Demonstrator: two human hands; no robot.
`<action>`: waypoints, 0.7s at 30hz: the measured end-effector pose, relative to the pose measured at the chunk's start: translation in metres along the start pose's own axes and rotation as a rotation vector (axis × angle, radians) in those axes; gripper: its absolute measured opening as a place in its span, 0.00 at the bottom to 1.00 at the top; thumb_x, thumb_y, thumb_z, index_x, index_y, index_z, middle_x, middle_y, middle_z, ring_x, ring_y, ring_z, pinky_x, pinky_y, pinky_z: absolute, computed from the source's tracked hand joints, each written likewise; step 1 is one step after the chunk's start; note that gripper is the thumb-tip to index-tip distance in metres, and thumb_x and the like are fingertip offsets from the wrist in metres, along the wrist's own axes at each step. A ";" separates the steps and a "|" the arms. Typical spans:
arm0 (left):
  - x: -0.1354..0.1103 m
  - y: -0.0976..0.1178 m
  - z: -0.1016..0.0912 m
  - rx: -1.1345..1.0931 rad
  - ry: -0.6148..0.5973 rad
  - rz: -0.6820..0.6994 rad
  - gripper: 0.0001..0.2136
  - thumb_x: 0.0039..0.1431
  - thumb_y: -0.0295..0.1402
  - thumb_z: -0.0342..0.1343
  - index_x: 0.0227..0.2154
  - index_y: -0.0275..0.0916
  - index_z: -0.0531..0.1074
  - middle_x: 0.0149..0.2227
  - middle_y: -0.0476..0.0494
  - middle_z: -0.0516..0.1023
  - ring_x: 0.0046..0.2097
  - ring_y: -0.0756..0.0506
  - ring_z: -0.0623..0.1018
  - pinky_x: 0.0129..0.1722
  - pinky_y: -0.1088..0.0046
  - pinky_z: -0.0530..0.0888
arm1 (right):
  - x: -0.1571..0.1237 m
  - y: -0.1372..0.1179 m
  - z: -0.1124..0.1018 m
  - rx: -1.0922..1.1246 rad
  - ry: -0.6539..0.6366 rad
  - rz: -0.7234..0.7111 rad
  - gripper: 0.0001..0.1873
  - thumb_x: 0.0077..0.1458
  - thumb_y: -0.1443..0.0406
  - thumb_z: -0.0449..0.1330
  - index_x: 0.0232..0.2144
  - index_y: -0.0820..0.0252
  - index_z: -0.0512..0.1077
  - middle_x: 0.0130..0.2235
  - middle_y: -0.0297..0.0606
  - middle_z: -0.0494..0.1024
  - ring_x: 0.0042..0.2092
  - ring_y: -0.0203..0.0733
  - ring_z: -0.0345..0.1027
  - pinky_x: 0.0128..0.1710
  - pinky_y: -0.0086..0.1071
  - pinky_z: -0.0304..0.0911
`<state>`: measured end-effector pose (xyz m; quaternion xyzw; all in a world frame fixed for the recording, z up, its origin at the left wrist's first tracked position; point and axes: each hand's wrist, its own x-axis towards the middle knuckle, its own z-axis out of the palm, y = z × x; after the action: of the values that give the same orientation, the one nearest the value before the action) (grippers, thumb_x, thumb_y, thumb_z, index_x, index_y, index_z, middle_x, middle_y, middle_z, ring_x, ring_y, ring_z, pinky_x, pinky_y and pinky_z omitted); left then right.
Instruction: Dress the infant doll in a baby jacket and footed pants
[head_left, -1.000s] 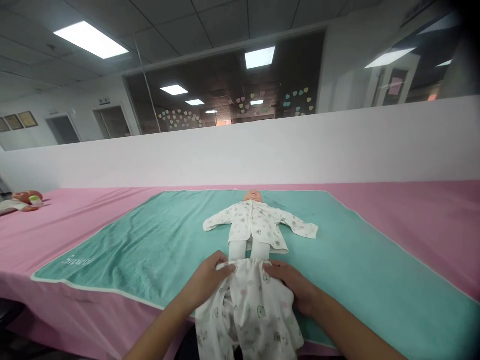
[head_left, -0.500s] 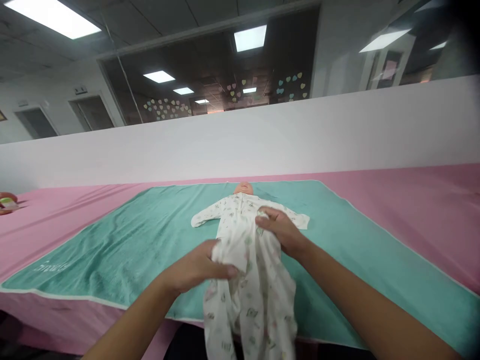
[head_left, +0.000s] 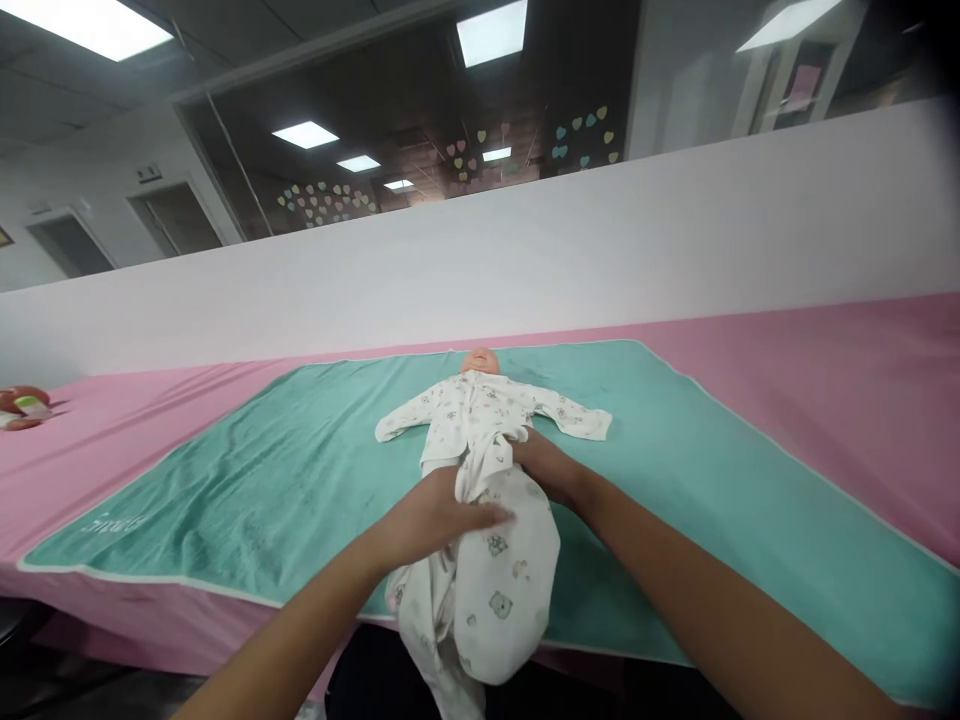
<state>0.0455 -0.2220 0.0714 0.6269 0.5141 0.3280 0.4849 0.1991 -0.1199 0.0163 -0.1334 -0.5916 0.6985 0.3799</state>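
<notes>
A baby doll [head_left: 481,361] in a white printed top [head_left: 480,410] lies on its back on a teal towel [head_left: 262,480], arms spread. White printed baby trousers [head_left: 487,580] are bunched over its lower body and hang over the table's front edge. My left hand [head_left: 431,515] grips the bunched waist of the trousers on the left. My right hand [head_left: 544,465] holds the same fabric on the right, at the doll's hip, fingers partly hidden in the cloth.
The towel lies on a pink table cover [head_left: 825,370]. A white partition wall [head_left: 525,250] runs along the far edge. A small toy [head_left: 19,408] sits at the far left of the table.
Both hands have drawn the trousers from below the doll's legs up to its waist. The doll's white legs are now covered. The camera has tilted slightly.
</notes>
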 end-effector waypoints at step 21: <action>-0.004 -0.011 -0.003 -0.642 -0.086 -0.003 0.24 0.50 0.28 0.61 0.52 0.36 0.67 0.42 0.36 0.78 0.40 0.39 0.78 0.39 0.65 0.72 | -0.013 -0.006 0.004 0.392 -0.079 0.099 0.25 0.51 0.51 0.59 0.47 0.61 0.71 0.43 0.43 0.77 0.47 0.47 0.69 0.47 0.39 0.64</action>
<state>0.0383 -0.2254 0.0619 0.4542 0.3645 0.4459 0.6797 0.2076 -0.1315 0.0193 -0.0585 -0.4516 0.8227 0.3404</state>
